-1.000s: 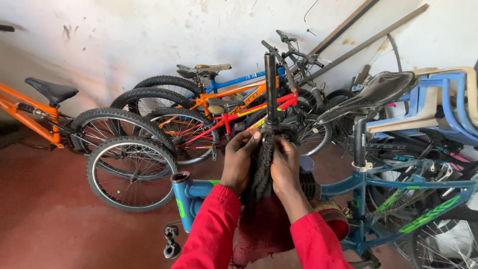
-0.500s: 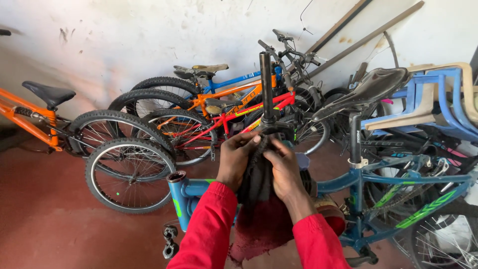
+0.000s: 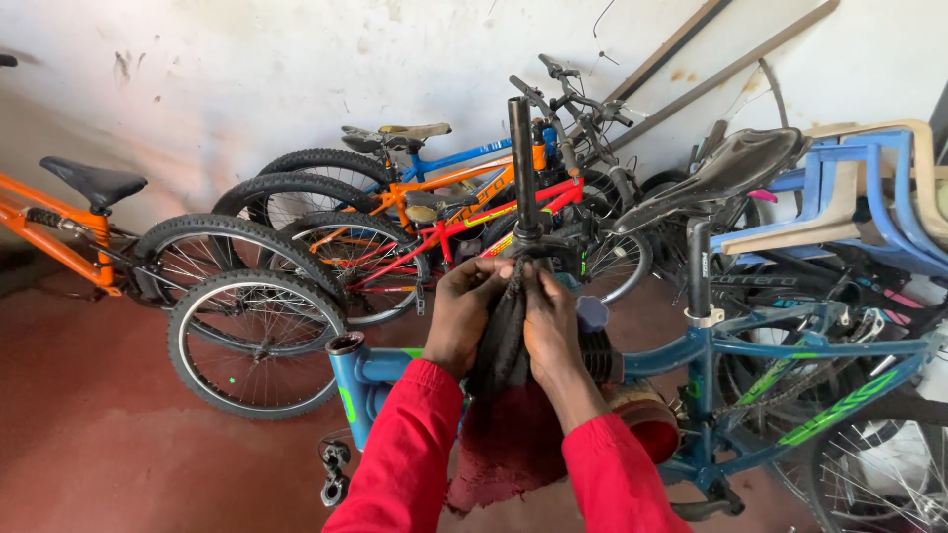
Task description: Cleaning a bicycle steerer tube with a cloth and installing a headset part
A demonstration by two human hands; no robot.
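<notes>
Fork leg (image 3: 506,341), black, held upright before blue frame (image 3: 691,345): left hand (image 3: 464,311) and right hand (image 3: 551,321), grip closed round dark red rag (image 3: 499,449) wrapping it; best rubbed with firm even strokes, steerer tube (image 3: 520,163) kept steady.

Only 1 view: the head camera looks forward and down, close over the hands (image 3: 509,321), toward bicycles (image 3: 395,212) against the wall (image 3: 247,69).
</notes>
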